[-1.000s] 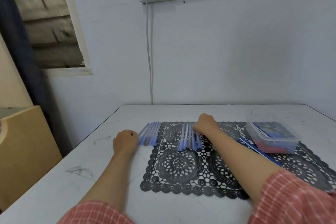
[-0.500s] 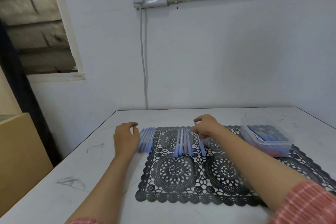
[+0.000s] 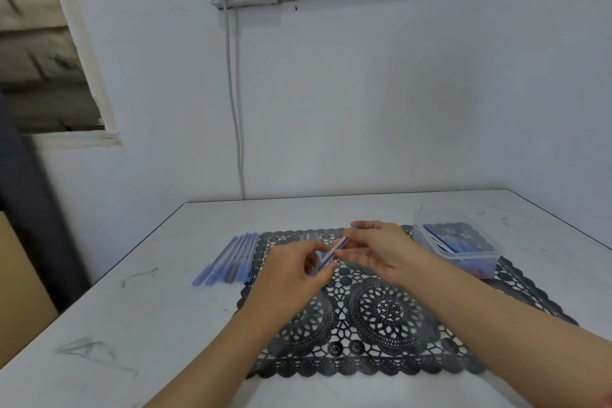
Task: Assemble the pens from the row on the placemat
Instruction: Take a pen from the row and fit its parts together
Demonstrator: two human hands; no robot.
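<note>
White counter is carrying a black lace placemat beneath your fingers. Your left hand and right hand are pinching one slim translucent-blue plastic pen, probably light, stiff and slippery, so grip near both ends.

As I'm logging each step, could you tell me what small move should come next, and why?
Probably push the ends of the pen together: the left hand and right hand each pinch it above the placemat, though blur hides any joint.
</note>
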